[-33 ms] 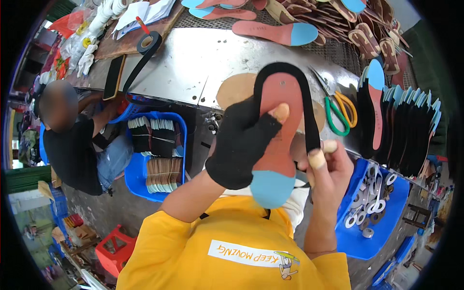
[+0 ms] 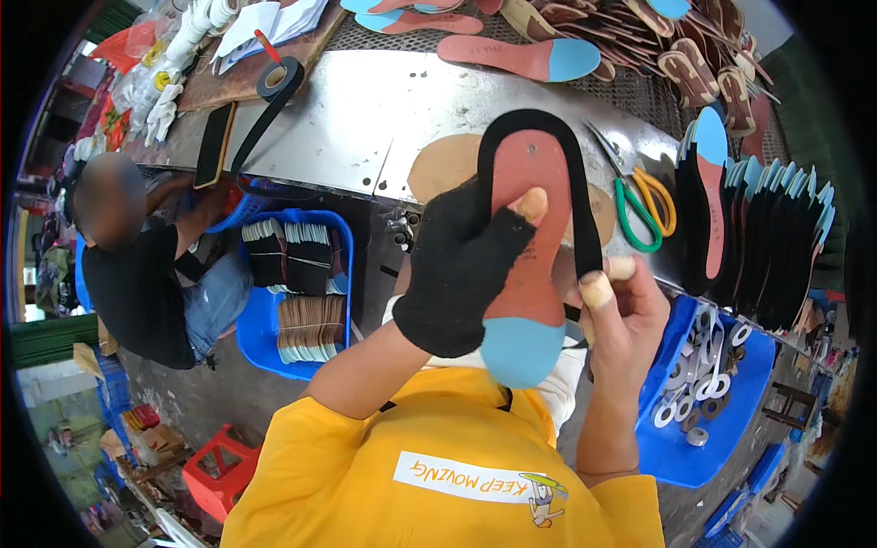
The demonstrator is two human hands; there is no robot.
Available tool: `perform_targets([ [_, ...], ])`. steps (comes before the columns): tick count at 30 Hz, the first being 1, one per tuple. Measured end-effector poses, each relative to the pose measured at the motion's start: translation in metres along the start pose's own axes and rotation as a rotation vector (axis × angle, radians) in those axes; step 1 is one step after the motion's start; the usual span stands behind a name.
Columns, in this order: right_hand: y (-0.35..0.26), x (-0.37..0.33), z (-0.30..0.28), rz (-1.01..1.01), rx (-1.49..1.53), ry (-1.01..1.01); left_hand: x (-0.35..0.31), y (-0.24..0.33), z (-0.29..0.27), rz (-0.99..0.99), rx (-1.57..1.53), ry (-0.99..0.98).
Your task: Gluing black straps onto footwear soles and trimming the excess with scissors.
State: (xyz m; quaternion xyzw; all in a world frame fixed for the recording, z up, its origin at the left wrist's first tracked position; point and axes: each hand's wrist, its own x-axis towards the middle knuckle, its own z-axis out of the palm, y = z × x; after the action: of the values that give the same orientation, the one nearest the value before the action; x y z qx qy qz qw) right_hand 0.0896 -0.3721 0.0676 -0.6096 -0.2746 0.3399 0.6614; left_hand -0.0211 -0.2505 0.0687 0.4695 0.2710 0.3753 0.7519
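Note:
A pink insole with a light blue end (image 2: 539, 283) is held upright over the front edge of the metal worktop. My left hand (image 2: 452, 279), in a black fingerless glove, is closed on it with the thumb pressed flat on the pink face. A black strip (image 2: 586, 205) runs around the insole's rounded far end and down its right side. My right hand (image 2: 626, 306) pinches the lower part of this strip between thumb and forefinger, both wrapped at the tips in pale tape. Some of its other fingers are hidden.
Scissors (image 2: 624, 205) with green and yellow handles lie right of the insole. Black-edged insoles (image 2: 767, 247) stand in a row farther right. A black tape roll (image 2: 274, 82) sits far left. Blue bins (image 2: 352, 265) hold bundled insoles; another person (image 2: 137, 274) sits at left.
The insole and both hands have shifted very slightly, the insole's blue end a little to the right and up. My grip on insole and strip stays the same.

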Motion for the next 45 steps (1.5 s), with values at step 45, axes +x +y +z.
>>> perform_targets([
  [45, 0.030, 0.035, -0.029, -0.192, -0.270, -0.284, 0.015, -0.024, -0.034, -0.178, -0.046, -0.140],
])
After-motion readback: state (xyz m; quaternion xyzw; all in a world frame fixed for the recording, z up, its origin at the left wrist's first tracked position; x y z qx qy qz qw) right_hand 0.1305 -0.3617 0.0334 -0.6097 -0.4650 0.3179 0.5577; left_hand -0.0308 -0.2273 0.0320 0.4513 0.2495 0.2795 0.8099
